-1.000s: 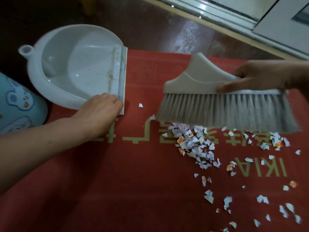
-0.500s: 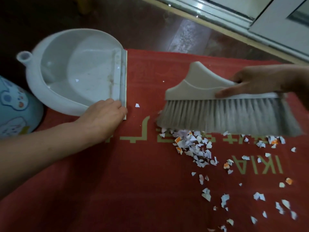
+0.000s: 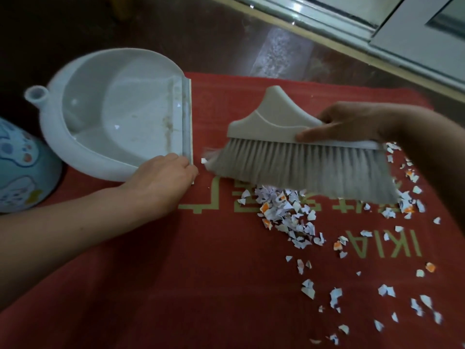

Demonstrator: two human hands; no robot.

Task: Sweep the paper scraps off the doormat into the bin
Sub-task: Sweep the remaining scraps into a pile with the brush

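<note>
A red doormat (image 3: 176, 273) with gold lettering covers the floor. White and orange paper scraps (image 3: 289, 217) lie heaped near its middle, with more scattered to the right and lower right. A white dustpan (image 3: 120, 117) sits at the mat's left edge, its lip facing right. My left hand (image 3: 166, 180) grips the dustpan's near front corner. My right hand (image 3: 352, 122) holds a grey hand brush (image 3: 289, 152) by its back. The bristles sit just above the heap, their left tip close to the dustpan lip. A couple of tiny scraps lie inside the pan.
A light blue bin (image 3: 22, 170) with cartoon prints stands at the far left, beside the dustpan. Dark brown floor (image 3: 226, 41) lies beyond the mat. A white door frame (image 3: 352, 23) runs along the top right.
The brush has swept left toward the dustpan lip, pushing the heap of scraps with it. My left hand keeps its hold on the dustpan corner.
</note>
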